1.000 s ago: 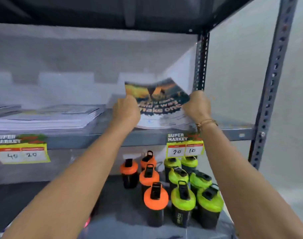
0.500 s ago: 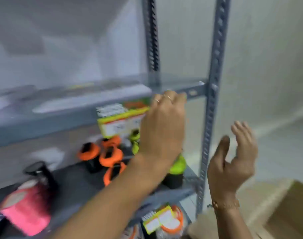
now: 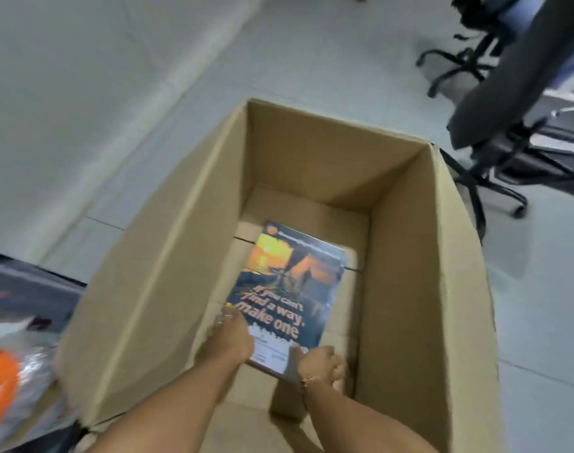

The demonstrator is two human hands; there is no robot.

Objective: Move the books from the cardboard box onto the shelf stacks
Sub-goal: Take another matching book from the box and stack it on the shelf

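I look down into an open cardboard box [image 3: 168,256] on the floor. At its bottom lies a stack of books [image 3: 289,289]; the top cover shows a sunset and the words "If you can't find a way, make one". My left hand [image 3: 231,338] grips the near left corner of the top book. My right hand [image 3: 318,362] holds its near right corner, thumb on the cover. Both arms reach down into the box. The shelf stacks are out of view.
A black office chair [image 3: 507,103] with a wheeled base stands at the upper right, close to the box. The low shelf edge [image 3: 27,289] and an orange item in plastic wrap [image 3: 1,380] show at the left. Grey floor tiles surround the box.
I have turned from the shelf down to the box. A second ago both hands laid a book on the shelf stack; then they came away with nothing in them; now they grip a book in the box.
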